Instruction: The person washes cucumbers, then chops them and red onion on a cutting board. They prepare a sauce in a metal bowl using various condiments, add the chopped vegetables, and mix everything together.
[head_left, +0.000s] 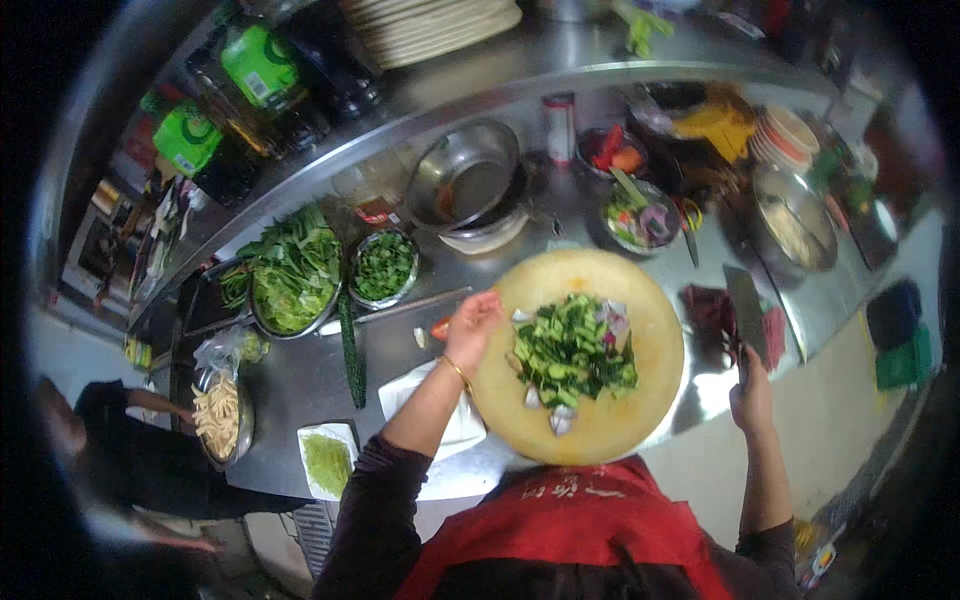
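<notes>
A round yellowish cutting board (652, 337) lies in front of me, and a heap of chopped green vegetable (574, 341) covers its middle. Pieces of purple onion (561, 420) are mixed in around the heap's edges. My left hand (474, 326) is at the board's left rim with nothing in it, fingers apart; a bracelet circles the wrist. To the right of the board, my right hand (752, 397) grips a cleaver (742, 304) by its handle, blade pointing away from me. Dark red cloths (709, 322) lie near the blade.
Left on the steel counter are a cucumber (349, 352), a bowl of leafy greens (296, 270), chopped herbs (384, 264) and a white tray of green shreds (326, 459). Behind the board sit a metal basin (469, 176) and a vegetable bowl (641, 214). A person (142, 442) stands far left.
</notes>
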